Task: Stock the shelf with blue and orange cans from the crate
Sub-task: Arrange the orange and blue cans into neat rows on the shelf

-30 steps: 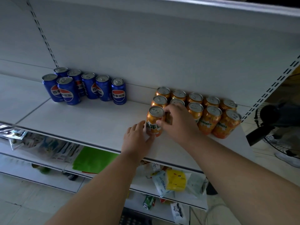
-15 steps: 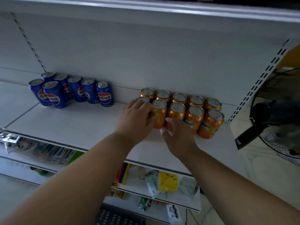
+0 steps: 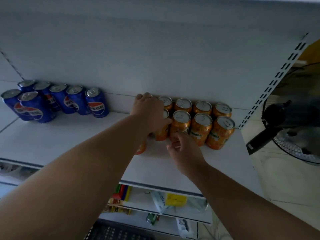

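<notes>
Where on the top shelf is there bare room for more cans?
Free: the shelf between the blue cans and the orange cans, plus the front strip before both groups. Crowded: the orange block's left end, where the left hand and right hand work.

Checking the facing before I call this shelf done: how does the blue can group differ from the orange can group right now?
The blue cans stand at the shelf's left in a loose cluster, untouched; the orange cans stand at the right in tight rows, with the left hand resting over them and the right hand at the front row. Blue shows seven tops; orange more, some hidden. Both groups stand upright near the back panel.
</notes>
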Available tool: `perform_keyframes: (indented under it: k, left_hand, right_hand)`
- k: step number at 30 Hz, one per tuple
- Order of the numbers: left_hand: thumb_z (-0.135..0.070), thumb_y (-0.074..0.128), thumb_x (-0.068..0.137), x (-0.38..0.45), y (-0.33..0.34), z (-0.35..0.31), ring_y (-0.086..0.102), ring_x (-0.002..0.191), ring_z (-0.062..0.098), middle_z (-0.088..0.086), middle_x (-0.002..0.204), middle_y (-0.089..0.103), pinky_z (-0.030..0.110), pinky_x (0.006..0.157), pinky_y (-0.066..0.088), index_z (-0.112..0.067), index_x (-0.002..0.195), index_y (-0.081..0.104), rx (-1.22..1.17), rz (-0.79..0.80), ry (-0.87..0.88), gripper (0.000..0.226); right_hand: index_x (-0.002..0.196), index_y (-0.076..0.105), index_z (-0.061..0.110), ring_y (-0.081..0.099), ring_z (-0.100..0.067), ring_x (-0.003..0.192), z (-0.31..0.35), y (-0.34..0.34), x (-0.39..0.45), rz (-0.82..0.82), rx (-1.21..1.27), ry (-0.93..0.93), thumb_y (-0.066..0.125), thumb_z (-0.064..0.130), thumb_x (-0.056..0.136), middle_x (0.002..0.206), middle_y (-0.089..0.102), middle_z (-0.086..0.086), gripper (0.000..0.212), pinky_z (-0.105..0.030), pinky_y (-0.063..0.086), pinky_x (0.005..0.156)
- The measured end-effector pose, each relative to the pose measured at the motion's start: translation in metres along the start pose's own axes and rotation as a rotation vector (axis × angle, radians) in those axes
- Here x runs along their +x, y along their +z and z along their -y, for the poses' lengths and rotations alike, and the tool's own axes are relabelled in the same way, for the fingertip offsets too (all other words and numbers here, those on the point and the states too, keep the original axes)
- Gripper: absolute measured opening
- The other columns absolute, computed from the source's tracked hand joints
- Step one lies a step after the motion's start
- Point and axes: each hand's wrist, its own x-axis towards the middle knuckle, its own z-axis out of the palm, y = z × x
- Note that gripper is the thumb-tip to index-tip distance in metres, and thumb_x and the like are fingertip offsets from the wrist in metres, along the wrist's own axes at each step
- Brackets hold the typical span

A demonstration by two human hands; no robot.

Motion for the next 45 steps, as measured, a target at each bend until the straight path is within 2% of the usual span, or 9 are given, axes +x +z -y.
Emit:
perform_keyframes:
  k: [6, 14, 21, 25, 28, 31, 36, 43, 45]
  left_hand:
    - [-0.058, 0.061, 0.082, -0.005, -0.019, 0.009, 0.054, 0.089, 0.023, 0.004, 0.100, 0.059, 0.035, 0.079, 0.043, -0.019, 0.105, 0.064, -0.120, 0.052, 0.122, 0.045]
    - [-0.045, 0.067, 0.085, -0.016, -0.046, 0.016, 0.058, 0.092, 0.020, -0.003, 0.097, 0.058, 0.035, 0.076, 0.048, -0.022, 0.112, 0.065, -0.317, 0.114, 0.177, 0.036]
    - [-0.040, 0.071, 0.088, -0.025, -0.054, 0.023, 0.054, 0.102, 0.009, -0.009, 0.118, 0.061, 0.027, 0.082, 0.041, -0.027, 0.132, 0.060, -0.461, 0.166, 0.203, 0.048]
    - [-0.026, 0.074, 0.087, -0.030, -0.059, 0.027, 0.051, 0.107, 0.003, -0.021, 0.115, 0.052, 0.023, 0.088, 0.039, -0.035, 0.136, 0.057, -0.592, 0.216, 0.210, 0.052]
    - [-0.032, 0.070, 0.090, -0.034, -0.059, 0.027, 0.056, 0.110, 0.006, -0.018, 0.118, 0.056, 0.028, 0.094, 0.046, -0.035, 0.135, 0.057, -0.692, 0.240, 0.170, 0.047]
    - [-0.054, 0.064, 0.087, -0.034, -0.051, 0.021, 0.060, 0.099, 0.006, -0.015, 0.110, 0.062, 0.031, 0.085, 0.051, -0.033, 0.123, 0.063, -0.684, 0.166, 0.085, 0.042]
    - [-0.069, 0.066, 0.076, -0.028, -0.044, 0.021, 0.062, 0.078, 0.007, -0.009, 0.082, 0.067, 0.030, 0.067, 0.054, -0.026, 0.086, 0.071, -0.600, 0.025, -0.037, 0.045]
    - [-0.048, 0.075, 0.081, -0.032, -0.059, 0.028, 0.059, 0.089, -0.004, -0.019, 0.094, 0.063, 0.015, 0.067, 0.042, -0.033, 0.105, 0.072, -0.691, 0.044, 0.148, 0.028]
    - [-0.042, 0.074, 0.084, -0.031, -0.060, 0.028, 0.059, 0.095, -0.002, -0.019, 0.102, 0.062, 0.015, 0.073, 0.043, -0.032, 0.114, 0.069, -0.698, 0.090, 0.168, 0.032]
  right_hand:
    - [0.119, 0.060, 0.021, 0.059, -0.007, 0.091, 0.006, -0.001, -0.001, -0.011, 0.048, 0.032, 0.066, 0.031, 0.089, 0.104, 0.063, 0.007, 0.032, -0.030, 0.053, 0.081]
    - [0.124, 0.048, 0.024, 0.057, -0.013, 0.109, 0.012, 0.003, -0.006, -0.030, 0.116, 0.057, 0.080, 0.050, 0.072, 0.121, 0.057, 0.004, 0.067, -0.036, 0.052, 0.091]
    - [0.114, 0.053, 0.035, 0.062, 0.004, 0.089, 0.017, 0.008, -0.010, -0.059, 0.412, 0.082, 0.080, 0.045, 0.074, 0.102, 0.065, 0.016, 0.049, -0.018, 0.049, 0.075]
    - [0.113, 0.058, 0.037, 0.067, -0.008, 0.084, 0.013, 0.001, -0.007, 0.057, 0.543, 0.092, 0.080, 0.041, 0.072, 0.098, 0.070, 0.011, 0.047, -0.036, 0.059, 0.076]
    - [0.103, 0.057, 0.035, 0.067, -0.006, 0.083, 0.016, -0.004, -0.009, -0.015, 0.600, 0.085, 0.087, 0.025, 0.069, 0.094, 0.068, 0.010, 0.047, -0.027, 0.056, 0.070]
    - [0.097, 0.051, 0.037, 0.064, 0.002, 0.081, 0.025, -0.007, -0.016, -0.115, 0.547, 0.052, 0.090, 0.024, 0.063, 0.094, 0.064, 0.011, 0.053, -0.015, 0.050, 0.066]
    - [0.116, 0.048, 0.035, 0.061, -0.011, 0.099, 0.025, -0.001, -0.019, -0.203, 0.391, 0.032, 0.088, 0.040, 0.057, 0.112, 0.059, 0.007, 0.072, -0.031, 0.056, 0.079]
    - [0.114, 0.061, 0.023, 0.064, -0.019, 0.093, 0.015, -0.020, -0.006, 0.256, 0.796, 0.113, 0.075, 0.032, 0.072, 0.104, 0.070, -0.002, 0.046, -0.030, 0.050, 0.069]
    - [0.114, 0.063, 0.017, 0.065, -0.021, 0.092, 0.014, -0.020, -0.004, 0.226, 0.818, 0.097, 0.076, 0.027, 0.071, 0.104, 0.071, -0.008, 0.046, -0.031, 0.053, 0.070]
